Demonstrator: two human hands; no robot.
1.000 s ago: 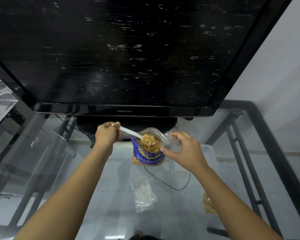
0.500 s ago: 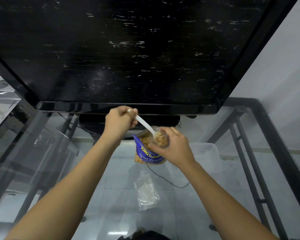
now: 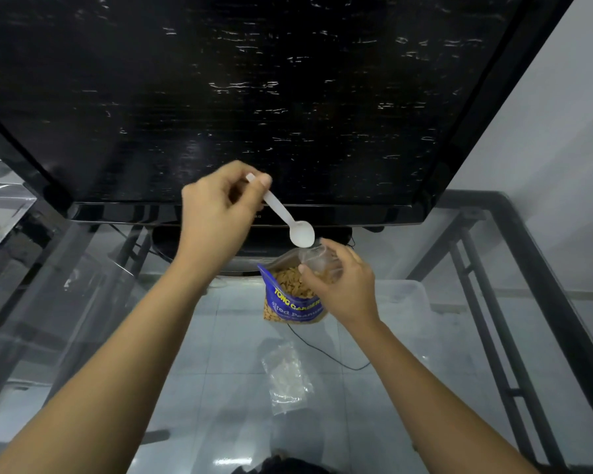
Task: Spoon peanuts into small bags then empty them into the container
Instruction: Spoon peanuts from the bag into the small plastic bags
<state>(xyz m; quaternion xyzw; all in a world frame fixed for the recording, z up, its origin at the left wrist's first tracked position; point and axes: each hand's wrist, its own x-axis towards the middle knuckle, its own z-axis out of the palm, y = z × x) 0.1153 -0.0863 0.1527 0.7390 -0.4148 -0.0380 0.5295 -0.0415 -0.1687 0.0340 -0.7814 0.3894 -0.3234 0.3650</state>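
My left hand (image 3: 216, 213) grips the handle of a white plastic spoon (image 3: 290, 220), whose empty bowl hangs just above a small clear bag (image 3: 317, 263). My right hand (image 3: 343, 285) pinches that small bag at its mouth, and a few peanuts show inside it. Right behind and below it stands an open blue peanut pouch (image 3: 290, 297), full of peanuts, on the glass table (image 3: 220, 364). A clear plastic container (image 3: 404, 299) sits to the right of the pouch, partly hidden by my right hand.
A large black TV (image 3: 254, 97) stands on its base at the back of the table. An empty clear bag (image 3: 286, 376) lies on the glass nearer to me. A black cable (image 3: 326, 354) and black metal frame (image 3: 514, 319) show through and beside the glass.
My left hand has lifted the spoon out of the small bag and up; its bowl is now empty. My right hand still holds the small bag over the pouch.
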